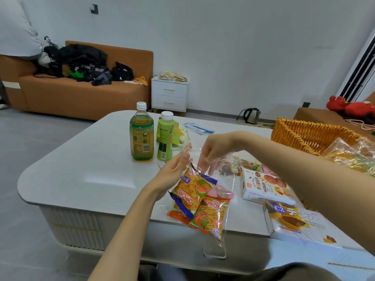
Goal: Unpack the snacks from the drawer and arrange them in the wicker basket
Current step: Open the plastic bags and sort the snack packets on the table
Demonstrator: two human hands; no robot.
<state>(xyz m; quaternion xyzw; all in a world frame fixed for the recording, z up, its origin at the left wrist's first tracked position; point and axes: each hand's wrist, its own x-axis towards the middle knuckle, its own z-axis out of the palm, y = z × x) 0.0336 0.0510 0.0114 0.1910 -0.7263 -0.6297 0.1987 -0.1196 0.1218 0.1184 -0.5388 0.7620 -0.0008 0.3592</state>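
A clear plastic bag [205,205] full of orange snack packets hangs above the front edge of the white table [91,169]. My left hand [174,171] pinches the bag's top on the left side. My right hand [213,153] pinches the crinkled top on the right, fingers pointing down. The wicker basket [304,134] stands at the right back of the table, with yellow wrapped snacks [349,155] by its near side. Two snack boxes lie right of the bag: a cookie box [265,187] and a C2 box [300,224].
A green tea bottle [142,132] and a light green bottle [165,136] stand upright at the table's middle, with small packets [199,128] behind them. An orange sofa [81,94] with dark bags, a white nightstand [169,96] and a kettle [250,115] line the back wall.
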